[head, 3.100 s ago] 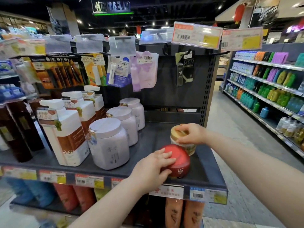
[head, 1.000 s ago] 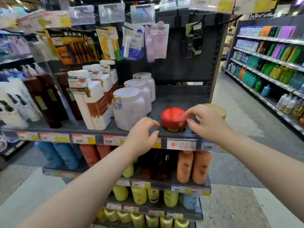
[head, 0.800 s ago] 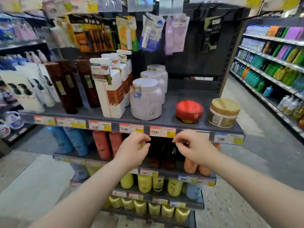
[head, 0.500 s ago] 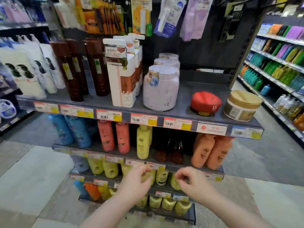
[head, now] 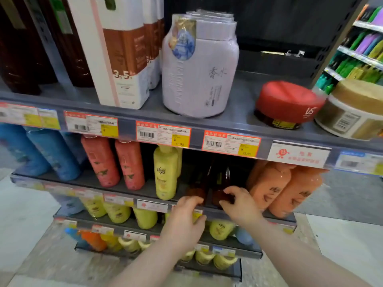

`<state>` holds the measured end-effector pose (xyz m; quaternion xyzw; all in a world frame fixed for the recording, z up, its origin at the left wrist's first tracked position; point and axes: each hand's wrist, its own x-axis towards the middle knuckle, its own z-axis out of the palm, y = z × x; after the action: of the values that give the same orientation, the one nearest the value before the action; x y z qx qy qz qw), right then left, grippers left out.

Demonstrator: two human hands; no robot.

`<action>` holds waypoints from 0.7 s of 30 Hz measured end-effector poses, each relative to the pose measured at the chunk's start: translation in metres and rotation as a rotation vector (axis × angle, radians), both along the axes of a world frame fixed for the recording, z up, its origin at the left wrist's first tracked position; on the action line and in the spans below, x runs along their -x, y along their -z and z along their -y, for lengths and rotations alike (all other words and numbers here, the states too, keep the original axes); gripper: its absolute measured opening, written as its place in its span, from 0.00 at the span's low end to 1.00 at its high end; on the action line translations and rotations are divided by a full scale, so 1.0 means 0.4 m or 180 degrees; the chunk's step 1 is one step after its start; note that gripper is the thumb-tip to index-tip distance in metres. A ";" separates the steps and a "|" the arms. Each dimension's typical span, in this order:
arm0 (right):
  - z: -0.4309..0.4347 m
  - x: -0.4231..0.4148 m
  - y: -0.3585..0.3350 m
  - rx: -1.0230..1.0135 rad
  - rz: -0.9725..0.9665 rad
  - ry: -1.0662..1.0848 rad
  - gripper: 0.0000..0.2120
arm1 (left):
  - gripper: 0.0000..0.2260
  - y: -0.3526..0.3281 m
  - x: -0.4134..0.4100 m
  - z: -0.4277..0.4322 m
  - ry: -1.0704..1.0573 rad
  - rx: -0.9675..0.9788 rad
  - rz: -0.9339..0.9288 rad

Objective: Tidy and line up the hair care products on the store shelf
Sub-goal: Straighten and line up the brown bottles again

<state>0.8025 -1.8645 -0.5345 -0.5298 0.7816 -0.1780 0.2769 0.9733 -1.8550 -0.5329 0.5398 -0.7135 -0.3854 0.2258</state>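
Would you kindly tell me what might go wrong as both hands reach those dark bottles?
The dark brown bottles stand close between the yellow bottle and the orange bottles; pulling them forward may knock those neighbours. The left hand and right hand work at their bases, so they might tip.

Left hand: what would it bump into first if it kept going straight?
Most likely the left dark brown glossy bottle on the second shelf, just ahead of the left hand; depth is unclear.

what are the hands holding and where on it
The right hand pinches the right dark bottle at its base. The left hand curls at the base of the left dark bottle; whether it grips cannot be told.
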 end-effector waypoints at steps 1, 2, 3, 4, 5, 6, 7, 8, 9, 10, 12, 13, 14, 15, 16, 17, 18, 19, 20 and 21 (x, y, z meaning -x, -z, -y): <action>0.018 0.002 0.013 -0.0028 -0.0032 0.0053 0.21 | 0.18 0.012 0.014 0.017 -0.0018 -0.0014 -0.0029; 0.035 0.005 0.030 -0.0051 -0.0047 0.0122 0.24 | 0.18 0.023 0.027 0.033 -0.0047 -0.0035 -0.0058; 0.048 0.007 0.046 -0.0107 -0.0015 0.0220 0.27 | 0.19 0.034 0.040 0.048 -0.0081 -0.0053 -0.0090; 0.060 0.006 0.063 -0.0153 0.0053 0.0335 0.29 | 0.19 0.044 0.049 0.062 -0.0116 -0.0067 -0.0121; 0.069 0.005 0.078 -0.0196 0.0131 0.0462 0.31 | 0.19 0.054 0.058 0.073 -0.0149 -0.0068 -0.0146; 0.079 0.004 0.094 -0.0204 0.0180 0.0581 0.33 | 0.18 0.063 0.065 0.083 -0.0176 -0.0062 -0.0161; 0.089 0.002 0.107 -0.0228 0.0203 0.0686 0.35 | 0.18 0.071 0.069 0.092 -0.0204 -0.0049 -0.0169; 0.100 0.003 0.119 -0.0238 0.0218 0.0775 0.37 | 0.18 0.079 0.072 0.099 -0.0231 -0.0047 -0.0176; 0.109 0.002 0.125 -0.0273 0.0240 0.0855 0.38 | 0.18 0.086 0.073 0.104 -0.0250 -0.0046 -0.0187; 0.118 0.002 0.131 -0.0318 0.0253 0.0931 0.40 | 0.18 0.092 0.073 0.109 -0.0256 -0.0039 -0.0193; 0.129 0.000 0.135 -0.0435 0.0311 0.1017 0.41 | 0.18 0.102 0.072 0.115 -0.0245 -0.0006 -0.0192; 0.131 -0.002 0.132 -0.0474 0.0362 0.1026 0.40 | 0.17 0.105 0.070 0.118 -0.0240 0.0013 -0.0196; 0.132 -0.004 0.132 -0.0473 0.0432 0.1050 0.38 | 0.17 0.106 0.069 0.119 -0.0240 0.0028 -0.0207; 0.127 -0.008 0.122 -0.0456 0.0562 0.1120 0.36 | 0.17 0.107 0.068 0.119 -0.0239 0.0046 -0.0218; 0.122 -0.010 0.114 -0.0361 0.0759 0.1199 0.34 | 0.17 0.106 0.066 0.119 -0.0237 0.0076 -0.0222; 0.113 -0.012 0.098 -0.0260 0.1054 0.1332 0.32 | 0.18 0.103 0.064 0.118 -0.0222 0.0119 -0.0209; 0.101 -0.012 0.078 -0.0115 0.1411 0.1482 0.29 | 0.18 0.099 0.062 0.117 -0.0189 0.0163 -0.0175; 0.084 -0.015 0.050 -0.0012 0.1796 0.1617 0.24 | 0.19 0.093 0.059 0.116 -0.0140 0.0214 -0.0134; 0.065 -0.015 0.024 0.0037 0.2128 0.1690 0.18 | 0.21 0.085 0.058 0.114 -0.0080 0.0264 -0.0088; 0.042 -0.013 -0.003 -0.0017 0.2308 0.1687 0.13 | 0.23 0.075 0.057 0.111 -0.0014 0.0326 -0.0046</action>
<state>0.8075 -1.8812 -0.5332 -0.2138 0.7433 -0.4150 0.4792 0.9504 -1.8993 -0.5629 0.5263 -0.7295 -0.3517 0.2591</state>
